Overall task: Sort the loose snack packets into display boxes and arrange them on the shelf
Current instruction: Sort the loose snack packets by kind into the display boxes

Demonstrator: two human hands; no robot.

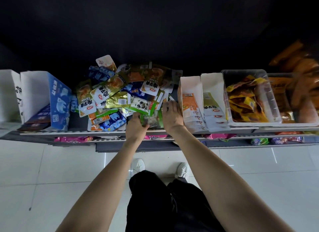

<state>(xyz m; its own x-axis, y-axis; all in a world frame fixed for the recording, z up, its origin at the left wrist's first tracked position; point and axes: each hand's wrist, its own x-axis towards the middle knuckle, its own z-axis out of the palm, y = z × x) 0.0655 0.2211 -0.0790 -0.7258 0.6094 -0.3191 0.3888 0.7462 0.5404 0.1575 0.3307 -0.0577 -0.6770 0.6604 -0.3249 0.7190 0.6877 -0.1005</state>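
A heap of loose snack packets (119, 93) in blue, green, gold and orange lies on the shelf (107, 132). My left hand (136, 126) grips a stack of green packets (151, 119) at the heap's front edge. My right hand (172, 116) rests beside that stack, fingers reaching into the heap's right side next to an orange display box (189, 102). A green display box (213, 100) stands just right of it; both hold upright packets. A blue display box (58, 100) stands left of the heap.
A white box (8, 95) stands at the far left. Clear plastic bins (250, 97) with yellow and orange packets sit at the right. A lower shelf holds pink packets (72, 138). White tiled floor and my shoes lie below.
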